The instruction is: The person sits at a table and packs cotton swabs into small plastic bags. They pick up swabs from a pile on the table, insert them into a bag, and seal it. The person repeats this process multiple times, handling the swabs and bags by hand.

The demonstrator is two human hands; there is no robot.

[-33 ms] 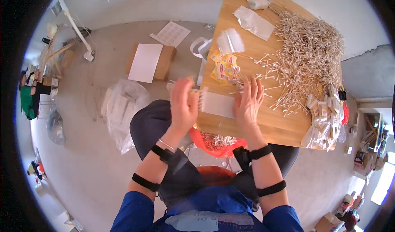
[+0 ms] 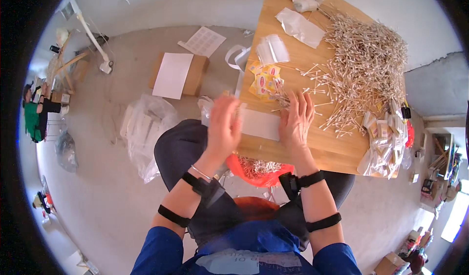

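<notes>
Left hand (image 2: 223, 123), blurred at frame centre, fingers loosely spread over the edge of a white packet (image 2: 261, 124); grip impossible to tell. Right hand (image 2: 296, 120) open, flat beside that packet, holding nothing. Apparently mid-packing of cotton swabs (image 2: 364, 65), heaped upper right on the wooden table (image 2: 332, 148). Next move calls for steadying the packet's mouth.

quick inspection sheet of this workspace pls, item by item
surface: light wooden table, crowded on top
job's things: flat white paper packet at the near edge; big heap of thin white-tipped sticks
clutter: small yellow sachets, clear plastic bags, bundle of filled packets
grippers: left hand blurred over the packet's left end; right hand flat on its right end
cables: nothing seen
surroundings: brown cardboard box and crumpled clear plastic bag on the grey floor
</notes>
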